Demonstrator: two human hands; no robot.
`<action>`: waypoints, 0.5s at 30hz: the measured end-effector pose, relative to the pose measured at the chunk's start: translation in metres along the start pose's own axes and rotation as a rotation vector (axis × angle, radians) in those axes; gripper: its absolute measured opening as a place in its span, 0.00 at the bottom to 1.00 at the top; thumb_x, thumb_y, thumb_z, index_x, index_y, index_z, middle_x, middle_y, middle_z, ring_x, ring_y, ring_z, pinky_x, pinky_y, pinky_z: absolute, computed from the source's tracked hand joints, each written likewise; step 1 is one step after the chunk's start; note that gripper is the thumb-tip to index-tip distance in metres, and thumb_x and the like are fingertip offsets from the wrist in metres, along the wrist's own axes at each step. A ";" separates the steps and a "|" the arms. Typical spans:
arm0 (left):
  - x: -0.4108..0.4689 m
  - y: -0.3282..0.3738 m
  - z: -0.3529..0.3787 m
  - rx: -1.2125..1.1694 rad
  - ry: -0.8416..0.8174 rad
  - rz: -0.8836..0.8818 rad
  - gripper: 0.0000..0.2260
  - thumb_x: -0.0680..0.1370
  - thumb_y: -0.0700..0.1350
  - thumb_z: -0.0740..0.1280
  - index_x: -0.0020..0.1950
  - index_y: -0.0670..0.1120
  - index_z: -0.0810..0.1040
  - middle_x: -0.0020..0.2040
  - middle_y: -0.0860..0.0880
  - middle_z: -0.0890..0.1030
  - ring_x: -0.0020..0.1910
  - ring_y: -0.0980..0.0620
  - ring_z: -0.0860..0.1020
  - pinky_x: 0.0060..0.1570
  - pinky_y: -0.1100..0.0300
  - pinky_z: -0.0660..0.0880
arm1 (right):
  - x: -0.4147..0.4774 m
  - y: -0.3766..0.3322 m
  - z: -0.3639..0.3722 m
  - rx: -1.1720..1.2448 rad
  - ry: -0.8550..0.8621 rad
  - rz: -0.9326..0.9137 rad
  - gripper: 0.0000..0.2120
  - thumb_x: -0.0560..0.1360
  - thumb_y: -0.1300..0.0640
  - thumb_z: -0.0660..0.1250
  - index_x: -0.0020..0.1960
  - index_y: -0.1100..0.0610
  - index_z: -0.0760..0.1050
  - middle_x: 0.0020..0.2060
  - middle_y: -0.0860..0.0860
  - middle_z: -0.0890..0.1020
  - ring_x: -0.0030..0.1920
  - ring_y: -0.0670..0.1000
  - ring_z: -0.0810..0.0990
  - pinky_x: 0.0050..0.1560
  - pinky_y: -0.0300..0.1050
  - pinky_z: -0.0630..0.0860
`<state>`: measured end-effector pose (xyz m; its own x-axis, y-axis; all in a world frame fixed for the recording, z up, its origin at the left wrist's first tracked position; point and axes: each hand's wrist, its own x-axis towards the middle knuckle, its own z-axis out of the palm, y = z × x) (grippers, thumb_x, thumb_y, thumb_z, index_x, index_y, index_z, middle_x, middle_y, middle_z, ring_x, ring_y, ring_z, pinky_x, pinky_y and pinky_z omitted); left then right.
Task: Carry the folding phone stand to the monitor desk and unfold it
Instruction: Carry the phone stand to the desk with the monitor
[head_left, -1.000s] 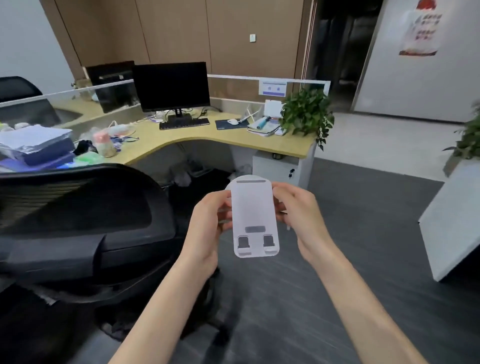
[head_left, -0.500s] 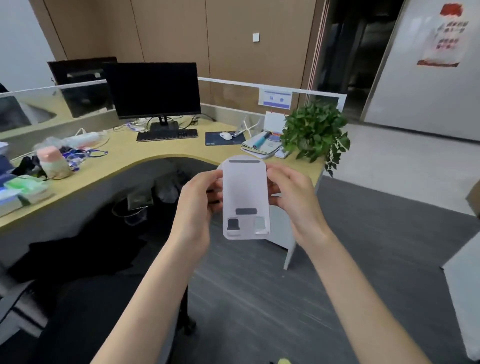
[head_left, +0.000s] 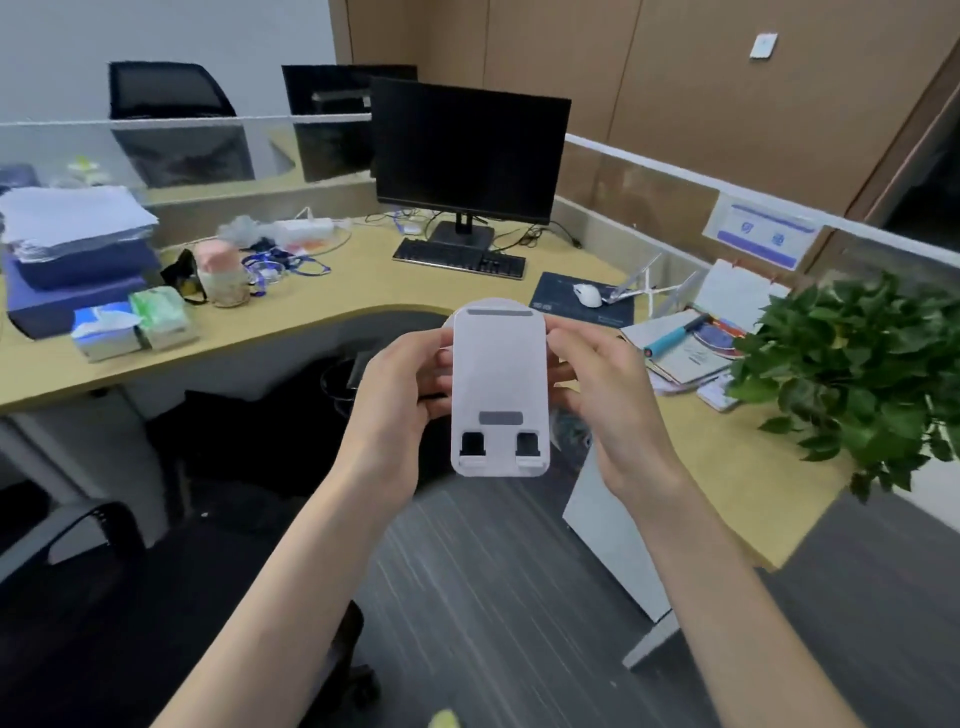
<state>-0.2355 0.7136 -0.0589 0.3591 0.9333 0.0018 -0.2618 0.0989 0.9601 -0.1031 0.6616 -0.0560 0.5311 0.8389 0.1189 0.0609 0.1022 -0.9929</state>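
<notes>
The white folding phone stand (head_left: 500, 384) is a flat plate with a grey pad and two small hooks at its lower end. It is held upright in the air in front of me, folded flat. My left hand (head_left: 400, 400) grips its left edge and my right hand (head_left: 605, 395) grips its right edge, fingers behind the plate. Beyond it lies the curved wooden desk (head_left: 332, 306) with a black monitor (head_left: 470, 153) and a keyboard (head_left: 460, 258).
A mouse (head_left: 588, 294) lies on a dark mat. Notebooks and a pen (head_left: 680, 345) sit beside a leafy plant (head_left: 852, 374) at the desk's right end. Tissue packs (head_left: 132, 327), a pink cup (head_left: 222, 278) and paper stacks (head_left: 72, 223) crowd the left. A black chair (head_left: 67, 551) is at lower left.
I have come closer to the desk, which now fills the view just behind the stand. The black chair has dropped to the lower left. Both hands hold the stand as before.
</notes>
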 end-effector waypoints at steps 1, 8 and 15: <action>0.014 -0.002 0.001 0.000 0.021 -0.002 0.10 0.75 0.43 0.57 0.43 0.45 0.79 0.33 0.52 0.75 0.33 0.54 0.71 0.36 0.62 0.70 | 0.016 0.004 0.003 0.003 -0.025 0.002 0.11 0.75 0.59 0.60 0.50 0.55 0.81 0.39 0.46 0.85 0.36 0.39 0.80 0.33 0.34 0.74; 0.165 -0.009 -0.006 0.028 0.129 0.035 0.12 0.76 0.43 0.56 0.41 0.47 0.79 0.30 0.53 0.76 0.32 0.55 0.73 0.39 0.59 0.70 | 0.176 0.036 0.042 -0.031 -0.140 -0.017 0.12 0.76 0.56 0.59 0.54 0.55 0.79 0.45 0.51 0.84 0.44 0.48 0.79 0.42 0.45 0.76; 0.335 0.009 -0.027 0.020 0.228 0.024 0.10 0.75 0.44 0.59 0.45 0.45 0.79 0.34 0.51 0.74 0.33 0.54 0.71 0.38 0.60 0.69 | 0.347 0.047 0.103 -0.023 -0.174 -0.007 0.09 0.76 0.55 0.60 0.50 0.50 0.78 0.42 0.44 0.82 0.38 0.39 0.80 0.33 0.30 0.76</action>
<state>-0.1413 1.0368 -0.0570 0.1403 0.9894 -0.0364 -0.2490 0.0708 0.9659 -0.0025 1.0126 -0.0610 0.3761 0.9184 0.1230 0.0848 0.0981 -0.9916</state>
